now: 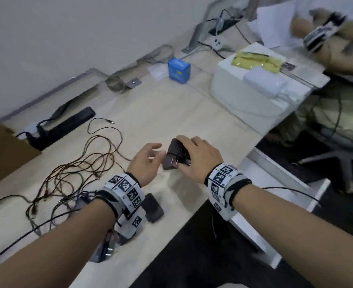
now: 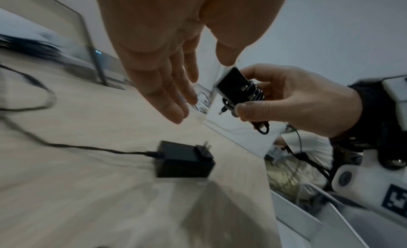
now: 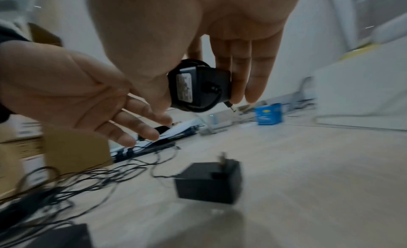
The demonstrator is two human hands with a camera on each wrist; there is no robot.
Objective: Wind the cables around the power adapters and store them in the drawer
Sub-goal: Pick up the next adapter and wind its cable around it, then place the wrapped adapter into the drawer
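Observation:
My right hand (image 1: 192,156) grips a black power adapter (image 1: 176,147) with its thin cable wound around it, a little above the table; the barrel plug sticks out (image 2: 222,110). The same adapter (image 3: 198,88) shows its label in the right wrist view. My left hand (image 1: 150,156) hovers just left of it, fingers straight and holding nothing. Below them a second black adapter (image 2: 185,163) lies on the table, prongs up, its cable unwound and trailing left. Loose tangled cables (image 1: 78,173) spread across the table's left side.
Two more adapters (image 1: 152,206) (image 1: 105,248) lie near my left wrist. A black power strip (image 1: 63,125), cardboard box (image 1: 3,150), blue box (image 1: 179,69) and white box (image 1: 244,90) ring the work area. A white drawer (image 1: 254,225) stands open below the table's right edge. Another person's arm (image 1: 337,38) is at the far right.

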